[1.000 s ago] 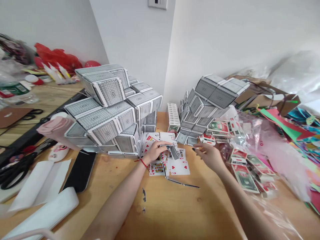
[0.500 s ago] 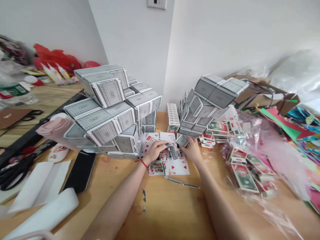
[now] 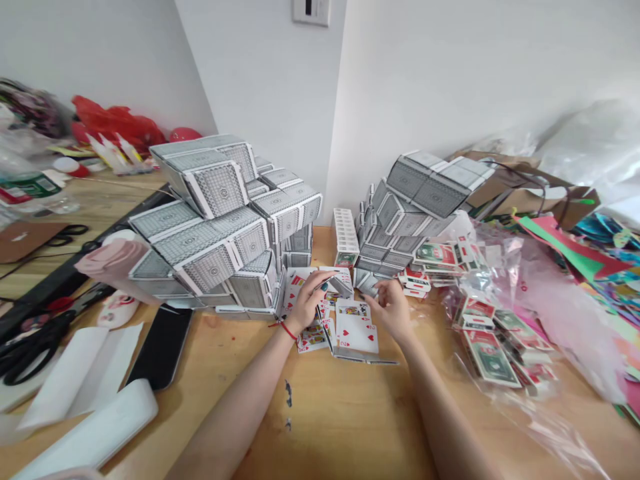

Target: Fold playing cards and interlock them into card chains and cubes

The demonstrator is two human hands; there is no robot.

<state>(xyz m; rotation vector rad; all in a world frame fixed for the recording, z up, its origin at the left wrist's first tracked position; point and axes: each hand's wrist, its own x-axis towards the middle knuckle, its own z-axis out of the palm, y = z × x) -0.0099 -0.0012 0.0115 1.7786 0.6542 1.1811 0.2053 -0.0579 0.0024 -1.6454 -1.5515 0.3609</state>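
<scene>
My left hand (image 3: 306, 301), with a red string on its wrist, pinches a folded grey-backed card (image 3: 341, 285) just above a spread of face-up playing cards (image 3: 356, 331) on the wooden table (image 3: 340, 420). My right hand (image 3: 393, 308) is curled beside it, fingertips closed on another grey-backed folded card (image 3: 367, 284). The two hands are close together, in front of the gap between two builds of folded cards. The large build (image 3: 215, 227) stands at the left and the smaller one (image 3: 410, 200) at the right.
Green and red card boxes (image 3: 487, 353) and clear plastic bags (image 3: 530, 293) crowd the right. At the left lie a black phone (image 3: 160, 347), white paper sheets (image 3: 85, 373) and black scissors (image 3: 25, 350). A white wall corner stands behind.
My right hand came in from the right to the middle and took a grey-backed card. My left hand lifted its folded card slightly up and right, toward it.
</scene>
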